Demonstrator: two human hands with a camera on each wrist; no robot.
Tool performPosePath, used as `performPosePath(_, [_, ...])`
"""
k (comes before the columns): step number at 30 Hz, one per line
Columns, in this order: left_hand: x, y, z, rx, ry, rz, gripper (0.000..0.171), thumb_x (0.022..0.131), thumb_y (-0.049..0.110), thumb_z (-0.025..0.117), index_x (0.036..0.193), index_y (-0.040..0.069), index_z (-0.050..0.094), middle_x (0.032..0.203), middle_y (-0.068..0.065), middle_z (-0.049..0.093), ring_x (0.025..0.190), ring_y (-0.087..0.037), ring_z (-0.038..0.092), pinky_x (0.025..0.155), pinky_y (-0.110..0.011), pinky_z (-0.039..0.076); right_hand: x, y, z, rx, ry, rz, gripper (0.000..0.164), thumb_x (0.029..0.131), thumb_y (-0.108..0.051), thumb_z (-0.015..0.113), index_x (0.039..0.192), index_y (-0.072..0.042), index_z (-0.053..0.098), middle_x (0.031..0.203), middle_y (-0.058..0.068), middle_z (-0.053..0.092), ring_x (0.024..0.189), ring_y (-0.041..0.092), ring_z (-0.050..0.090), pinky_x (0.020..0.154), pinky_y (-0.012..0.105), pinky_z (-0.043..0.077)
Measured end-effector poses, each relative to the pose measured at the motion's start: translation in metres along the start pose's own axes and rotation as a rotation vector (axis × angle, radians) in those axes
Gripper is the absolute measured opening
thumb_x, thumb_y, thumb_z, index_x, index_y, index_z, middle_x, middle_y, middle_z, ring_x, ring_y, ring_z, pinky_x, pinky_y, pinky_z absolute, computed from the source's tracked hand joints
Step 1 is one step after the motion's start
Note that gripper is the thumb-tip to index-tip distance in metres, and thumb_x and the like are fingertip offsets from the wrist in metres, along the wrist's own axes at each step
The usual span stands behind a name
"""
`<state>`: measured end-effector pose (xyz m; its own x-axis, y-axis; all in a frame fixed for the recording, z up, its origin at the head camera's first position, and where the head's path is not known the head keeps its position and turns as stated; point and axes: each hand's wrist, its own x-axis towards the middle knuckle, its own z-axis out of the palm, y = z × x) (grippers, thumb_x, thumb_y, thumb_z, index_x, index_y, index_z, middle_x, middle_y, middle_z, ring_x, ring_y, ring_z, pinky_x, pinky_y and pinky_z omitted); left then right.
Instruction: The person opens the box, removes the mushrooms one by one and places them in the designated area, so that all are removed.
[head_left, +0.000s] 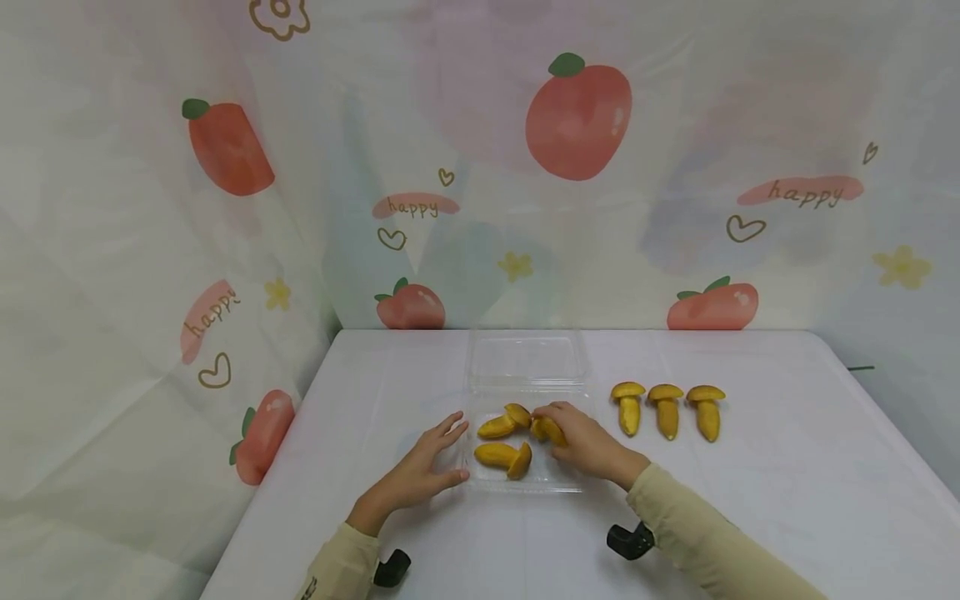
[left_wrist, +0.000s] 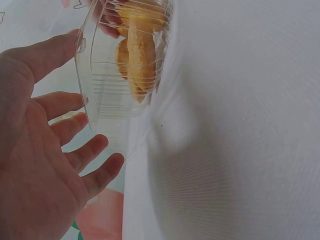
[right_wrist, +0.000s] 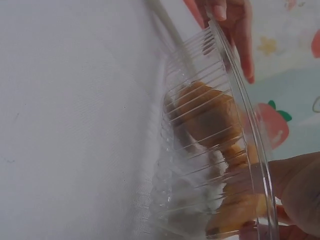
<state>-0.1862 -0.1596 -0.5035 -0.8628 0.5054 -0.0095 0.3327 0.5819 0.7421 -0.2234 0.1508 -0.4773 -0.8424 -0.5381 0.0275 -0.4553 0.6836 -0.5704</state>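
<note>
A clear plastic box [head_left: 557, 478] lies opened on the table with its lid [head_left: 527, 360] folded back. Inside at the left are two yellow toy mushrooms, an upper one [head_left: 504, 423] and a lower one [head_left: 502, 457]. My right hand [head_left: 588, 440] reaches over the box's right side and grips a third mushroom [head_left: 548, 430], its fingers covering part of it. At the left rim, my left hand [head_left: 420, 468] has thumb and fingers spread, with fingertips right at the box's edge. In the left wrist view, that hand [left_wrist: 42, 150] holds nothing.
Three more yellow mushrooms stand in a row right of the box: a left one [head_left: 628, 408], a middle one [head_left: 666, 411] and a right one [head_left: 707, 412]. A white cloth covers the table [head_left: 525, 550]. A printed curtain [head_left: 480, 125] hangs behind and at the left.
</note>
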Motion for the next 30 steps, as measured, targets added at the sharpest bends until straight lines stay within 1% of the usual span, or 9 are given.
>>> performPosePath(7, [0.0, 0.001, 0.0, -0.005, 0.003, -0.008, 0.076, 0.097, 0.03, 0.069, 0.159, 0.009, 0.031, 0.171, -0.011, 0.016, 0.156, -0.041, 0.018, 0.12, -0.069, 0.023, -0.002, 0.005, -0.008, 0.119, 0.068, -0.01, 0.056, 0.087, 0.005, 0.07, 0.139, -0.005, 0.052, 0.14, 0.019, 0.055, 0.107, 0.029, 0.061, 0.088, 0.043, 0.057])
performPosePath(12, [0.001, 0.001, -0.001, -0.005, 0.005, -0.006, 0.075, 0.097, 0.029, 0.068, 0.159, 0.009, 0.032, 0.171, -0.011, 0.016, 0.155, -0.042, 0.019, 0.119, -0.07, 0.024, -0.007, 0.007, -0.014, 0.145, 0.111, -0.042, 0.057, 0.095, 0.004, 0.06, 0.149, -0.01, 0.046, 0.146, 0.018, 0.054, 0.12, 0.034, 0.059, 0.097, 0.051, 0.055])
performPosePath(15, [0.001, 0.002, -0.001, -0.002, 0.009, -0.008, 0.075, 0.097, 0.029, 0.068, 0.159, 0.009, 0.032, 0.171, -0.01, 0.017, 0.155, -0.042, 0.02, 0.119, -0.069, 0.024, -0.008, 0.008, -0.017, 0.125, 0.139, -0.044, 0.059, 0.097, 0.004, 0.057, 0.152, -0.012, 0.043, 0.145, 0.017, 0.057, 0.109, 0.027, 0.06, 0.094, 0.046, 0.055])
performPosePath(19, [0.001, 0.002, -0.002, 0.003, 0.011, -0.013, 0.074, 0.097, 0.027, 0.068, 0.159, 0.009, 0.032, 0.171, -0.009, 0.017, 0.155, -0.042, 0.02, 0.119, -0.069, 0.024, -0.008, 0.01, -0.021, 0.128, 0.156, -0.06, 0.058, 0.097, 0.007, 0.056, 0.151, -0.01, 0.046, 0.139, 0.019, 0.061, 0.088, 0.018, 0.057, 0.077, 0.03, 0.053])
performPosePath(22, [0.001, 0.002, -0.001, 0.006, 0.012, -0.008, 0.074, 0.097, 0.027, 0.068, 0.158, 0.007, 0.032, 0.171, -0.011, 0.018, 0.154, -0.043, 0.021, 0.119, -0.069, 0.024, -0.011, 0.01, -0.023, 0.142, 0.164, -0.061, 0.056, 0.097, 0.008, 0.054, 0.15, -0.009, 0.047, 0.14, 0.02, 0.061, 0.093, 0.02, 0.062, 0.079, 0.032, 0.057])
performPosePath(24, [0.001, 0.001, -0.001, 0.002, 0.011, -0.008, 0.074, 0.097, 0.027, 0.068, 0.159, 0.007, 0.032, 0.171, -0.011, 0.018, 0.155, -0.043, 0.02, 0.119, -0.069, 0.024, -0.013, 0.009, -0.024, 0.164, 0.165, -0.052, 0.056, 0.098, 0.008, 0.054, 0.15, -0.009, 0.046, 0.143, 0.019, 0.059, 0.103, 0.027, 0.066, 0.087, 0.041, 0.059])
performPosePath(26, [0.0, 0.001, 0.0, 0.001, 0.01, -0.01, 0.074, 0.097, 0.028, 0.068, 0.159, 0.008, 0.032, 0.171, -0.011, 0.018, 0.155, -0.042, 0.02, 0.119, -0.069, 0.024, -0.016, 0.008, -0.025, 0.182, 0.173, -0.048, 0.056, 0.098, 0.007, 0.054, 0.15, -0.008, 0.045, 0.144, 0.019, 0.058, 0.119, 0.035, 0.063, 0.095, 0.049, 0.057])
performPosePath(28, [0.0, 0.0, 0.0, -0.001, 0.006, -0.017, 0.074, 0.097, 0.029, 0.069, 0.159, 0.01, 0.033, 0.171, -0.009, 0.018, 0.156, -0.041, 0.019, 0.12, -0.068, 0.023, -0.018, 0.008, -0.027, 0.208, 0.181, -0.043, 0.055, 0.098, 0.005, 0.056, 0.15, -0.008, 0.044, 0.144, 0.018, 0.058, 0.123, 0.038, 0.061, 0.094, 0.048, 0.057])
performPosePath(30, [0.0, 0.0, 0.001, 0.0, 0.007, -0.02, 0.074, 0.097, 0.029, 0.069, 0.159, 0.011, 0.033, 0.171, -0.007, 0.018, 0.156, -0.04, 0.019, 0.121, -0.068, 0.023, -0.02, 0.009, -0.029, 0.212, 0.193, -0.043, 0.056, 0.097, 0.003, 0.059, 0.15, -0.008, 0.043, 0.141, 0.017, 0.059, 0.12, 0.037, 0.061, 0.089, 0.04, 0.057])
